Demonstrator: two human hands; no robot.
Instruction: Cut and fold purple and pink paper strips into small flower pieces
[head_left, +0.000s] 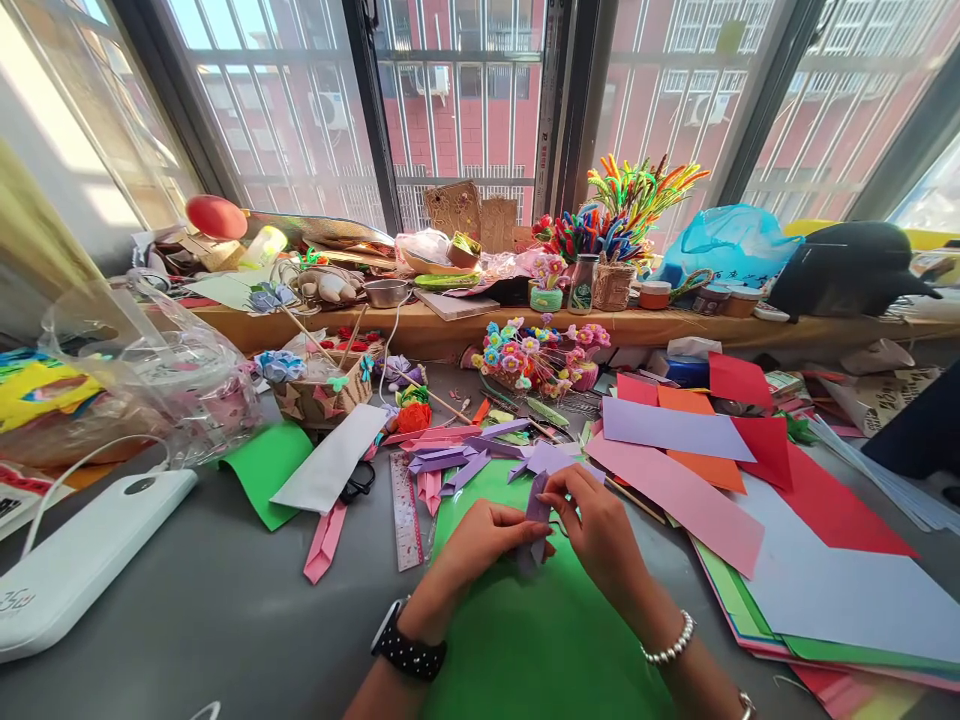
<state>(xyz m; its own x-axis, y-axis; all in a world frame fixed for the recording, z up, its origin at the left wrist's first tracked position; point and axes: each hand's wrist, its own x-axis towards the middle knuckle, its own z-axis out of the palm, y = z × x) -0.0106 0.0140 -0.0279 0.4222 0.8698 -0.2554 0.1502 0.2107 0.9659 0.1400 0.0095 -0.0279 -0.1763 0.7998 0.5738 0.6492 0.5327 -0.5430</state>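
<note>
Lilac paper piece [537,503] at lower centre of frame, pinched between both hands, held just above green sheet [525,640]; left hand [480,540] closed on lower fold, right hand [592,520] gripping upper edge, apparently to steady crease; grey table [202,610] crowded with coloured sheets, ruler [406,512] at left; barred windows across top.

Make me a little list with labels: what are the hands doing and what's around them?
left hand: pinches the purple paper
right hand: grips the same paper from the other side
under hands: green sheet on the grey table
left of hands: ruler, pink folded strip
right of hands: stack of coloured sheets
behind: folded purple pieces, paper flowers
</note>
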